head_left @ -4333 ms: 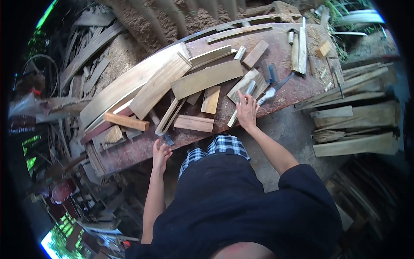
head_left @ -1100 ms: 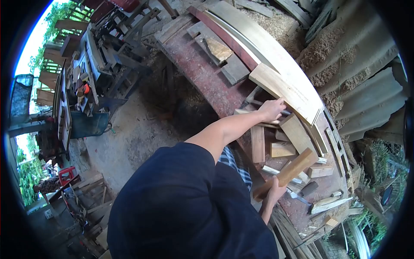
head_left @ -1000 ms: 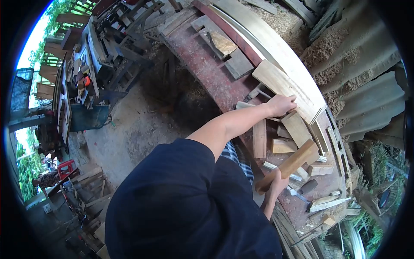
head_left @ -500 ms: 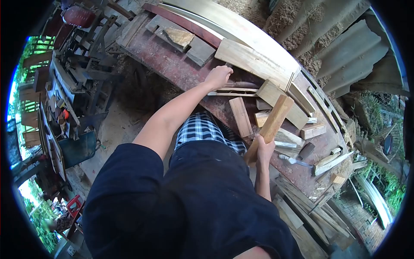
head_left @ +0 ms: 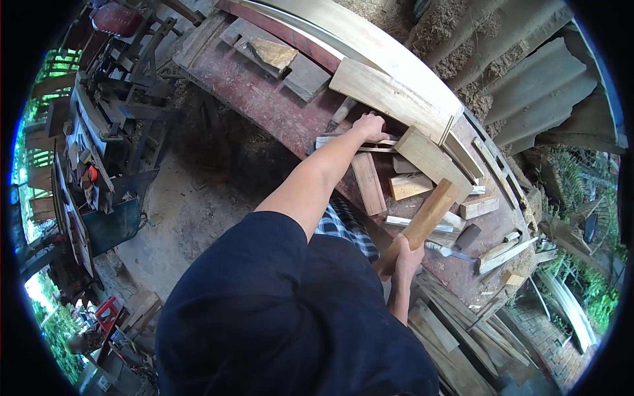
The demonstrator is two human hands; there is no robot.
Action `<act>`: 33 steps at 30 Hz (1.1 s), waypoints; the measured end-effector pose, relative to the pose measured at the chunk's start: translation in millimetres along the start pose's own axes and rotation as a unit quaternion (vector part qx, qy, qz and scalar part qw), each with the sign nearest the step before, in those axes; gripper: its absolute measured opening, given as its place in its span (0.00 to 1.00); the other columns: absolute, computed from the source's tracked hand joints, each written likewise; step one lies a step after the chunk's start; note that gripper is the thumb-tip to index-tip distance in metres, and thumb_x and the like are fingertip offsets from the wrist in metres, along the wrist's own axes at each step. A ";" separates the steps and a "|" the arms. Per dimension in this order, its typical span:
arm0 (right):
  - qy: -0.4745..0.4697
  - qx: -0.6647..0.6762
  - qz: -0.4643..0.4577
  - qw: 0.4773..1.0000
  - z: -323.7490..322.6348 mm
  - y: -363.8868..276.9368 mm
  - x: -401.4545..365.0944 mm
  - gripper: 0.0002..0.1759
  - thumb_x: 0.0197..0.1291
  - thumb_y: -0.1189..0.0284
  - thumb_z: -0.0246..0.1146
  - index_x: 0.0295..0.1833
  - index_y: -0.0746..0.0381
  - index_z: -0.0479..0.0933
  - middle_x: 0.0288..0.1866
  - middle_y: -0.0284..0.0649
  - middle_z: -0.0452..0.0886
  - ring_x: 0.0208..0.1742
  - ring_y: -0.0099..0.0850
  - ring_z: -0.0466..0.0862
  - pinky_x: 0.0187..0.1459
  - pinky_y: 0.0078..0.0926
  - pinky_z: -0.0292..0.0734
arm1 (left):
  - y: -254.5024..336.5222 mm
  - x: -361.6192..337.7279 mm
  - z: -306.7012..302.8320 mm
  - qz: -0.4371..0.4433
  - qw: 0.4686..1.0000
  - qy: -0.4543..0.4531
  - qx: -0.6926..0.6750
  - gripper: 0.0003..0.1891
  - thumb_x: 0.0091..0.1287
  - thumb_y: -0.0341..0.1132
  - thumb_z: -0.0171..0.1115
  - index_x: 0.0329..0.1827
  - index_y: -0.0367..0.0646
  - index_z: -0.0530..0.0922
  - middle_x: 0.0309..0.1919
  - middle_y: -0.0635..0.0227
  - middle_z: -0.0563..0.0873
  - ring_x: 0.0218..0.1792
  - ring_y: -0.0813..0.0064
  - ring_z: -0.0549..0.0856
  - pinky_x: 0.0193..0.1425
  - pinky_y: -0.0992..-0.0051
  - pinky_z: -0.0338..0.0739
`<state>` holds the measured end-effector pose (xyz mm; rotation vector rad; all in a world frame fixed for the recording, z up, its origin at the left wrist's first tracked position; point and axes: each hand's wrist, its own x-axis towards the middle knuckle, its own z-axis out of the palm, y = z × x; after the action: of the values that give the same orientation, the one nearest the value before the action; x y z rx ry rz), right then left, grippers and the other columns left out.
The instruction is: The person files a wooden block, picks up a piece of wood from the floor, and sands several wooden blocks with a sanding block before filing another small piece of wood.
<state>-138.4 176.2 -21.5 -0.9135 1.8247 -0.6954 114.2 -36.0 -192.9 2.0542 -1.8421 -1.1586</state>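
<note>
My right hand (head_left: 407, 259) is wrapped around the lower part of a long brown wooden board (head_left: 426, 218), which slants up over the bench. Curled down among the wood pieces is my left hand (head_left: 372, 127), just below a wide pale plank (head_left: 396, 92). Its fingertips are hidden, so what they grip cannot be made out. Thin wooden strips (head_left: 376, 149) lie just under that hand. To its left rests a tool with a wooden handle (head_left: 341, 113). A short pinkish block (head_left: 368, 183) and a yellowish block (head_left: 410, 186) lie between my two hands.
The red-brown workbench (head_left: 264, 99) runs diagonally, with a rough wood chunk (head_left: 273, 54) on a grey board. A brush-like tool with a white handle (head_left: 449, 251) lies at right. Stacked planks (head_left: 456, 330) stand below the bench edge. Chairs (head_left: 119, 20) and clutter fill the left.
My left hand has moved right along the bench, leaving the wooden-handled tool in view. The board in my right hand has shifted slightly right and down.
</note>
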 end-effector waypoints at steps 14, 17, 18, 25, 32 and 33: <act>-0.006 -0.044 -0.118 0.992 -12.1 -7.4 25.8 0.21 0.56 0.71 0.67 0.54 0.69 0.74 0.41 0.40 0.80 0.40 0.28 0.80 0.43 0.30 0.77 | 2.2 -12.3 -56.0 0.153 0.976 -0.090 0.127 0.23 0.50 0.33 0.68 0.49 0.33 0.79 0.49 0.44 0.84 0.54 0.50 0.83 0.58 0.59 0.78; -0.036 -0.052 -0.111 0.992 -11.8 -15.6 27.9 0.21 0.55 0.71 0.68 0.53 0.69 0.74 0.41 0.41 0.80 0.41 0.31 0.80 0.47 0.30 0.76 | -12.1 -48.4 -76.8 0.177 0.983 0.018 0.038 0.22 0.53 0.33 0.65 0.52 0.36 0.77 0.53 0.44 0.79 0.57 0.48 0.80 0.60 0.57 0.75; -0.041 -0.057 -0.113 0.991 -11.5 -10.8 33.1 0.22 0.54 0.71 0.68 0.53 0.69 0.73 0.41 0.42 0.81 0.41 0.31 0.81 0.47 0.31 0.76 | -18.1 -57.4 -86.7 0.168 0.982 0.083 -0.031 0.21 0.54 0.33 0.64 0.52 0.37 0.77 0.54 0.44 0.78 0.56 0.47 0.79 0.60 0.57 0.75; -0.062 -0.133 -0.132 0.980 11.1 -4.9 54.5 0.37 0.51 0.72 0.65 0.69 0.65 0.66 0.55 0.56 0.81 0.57 0.46 0.82 0.60 0.39 0.74 | -67.0 -106.0 -197.8 0.045 0.753 0.310 -0.579 0.05 0.66 0.28 0.64 0.41 0.47 0.78 0.28 0.77 0.77 0.29 0.85 0.76 0.36 0.79 0.71; -0.069 -0.131 -0.186 0.971 91.9 -48.9 49.5 0.42 0.54 0.71 0.66 0.76 0.56 0.58 0.60 0.59 0.78 0.61 0.52 0.80 0.61 0.43 0.74 | -163.9 -98.8 -316.7 0.089 0.506 0.353 -0.782 0.14 0.69 0.39 0.68 0.28 0.50 0.71 0.22 0.74 0.73 0.26 0.77 0.73 0.40 0.72 0.73; -0.065 -0.136 -0.183 0.971 109.8 -62.4 43.3 0.42 0.54 0.72 0.66 0.75 0.57 0.58 0.60 0.59 0.78 0.61 0.51 0.80 0.61 0.42 0.74 | -176.7 -93.8 -320.5 0.071 0.496 0.367 -0.784 0.16 0.68 0.39 0.69 0.25 0.51 0.70 0.21 0.74 0.73 0.26 0.77 0.72 0.40 0.71 0.73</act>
<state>-31.5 97.8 -37.3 -1.4697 1.6749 -0.5976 456.1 -29.4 -32.3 0.8062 -0.0485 -0.8840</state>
